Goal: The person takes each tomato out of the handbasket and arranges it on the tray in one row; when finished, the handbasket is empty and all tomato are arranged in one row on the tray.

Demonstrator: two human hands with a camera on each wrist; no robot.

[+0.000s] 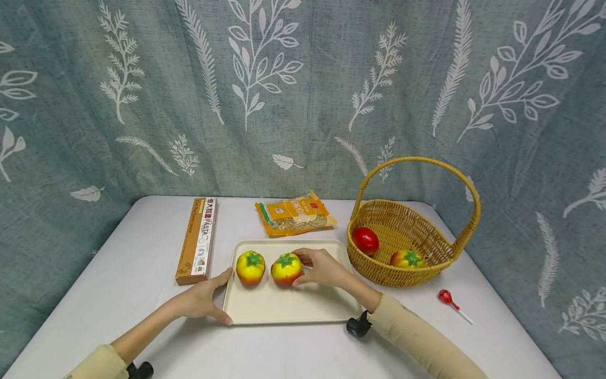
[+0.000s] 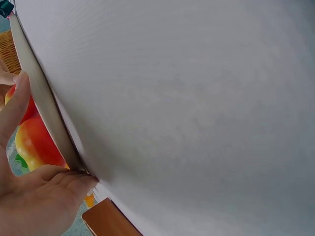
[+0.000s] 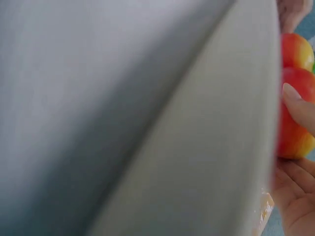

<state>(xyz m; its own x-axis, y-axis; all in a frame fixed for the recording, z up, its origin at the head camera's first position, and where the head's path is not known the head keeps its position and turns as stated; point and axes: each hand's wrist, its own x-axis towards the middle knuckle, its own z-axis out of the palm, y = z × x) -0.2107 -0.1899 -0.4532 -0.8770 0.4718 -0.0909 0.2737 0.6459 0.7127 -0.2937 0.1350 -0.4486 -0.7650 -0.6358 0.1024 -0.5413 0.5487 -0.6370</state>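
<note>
Fingers (image 1: 305, 256) of the right hand (image 1: 323, 267): grasping one yellow-and-red fruit, the thumb on its near right side and the other digits curled at its far right side.
Gripped fruit (image 1: 286, 270): over the tray (image 1: 289, 311), slightly left of the tray's middle, green leaf top upward; whether it touches the tray's floor, I cannot tell.
Left hand (image 1: 201, 300): at the tray's left side, digits spread and fairly straight, with the thumb at the near left corner and the fingertips (image 1: 228, 275) against the left edge.
Neighbour fruit (image 1: 250, 268): also yellow and red, inside the tray near its left edge, apart from the gripped fruit in the head view and between the two hands.
Basket (image 1: 379, 272): just beside the tray's right side, its tall handle arching overhead.
Basket contents: a red fruit (image 1: 365, 240) on the side nearest the tray, and a leafy fruit (image 1: 406, 258) farther from it.
Pasta box (image 1: 196, 239): left of the tray, near end close to the left hand.
Noodle bag (image 1: 297, 215): just beyond the tray's far edge.
Lollipop (image 1: 445, 297): well to the right of the tray.
</note>
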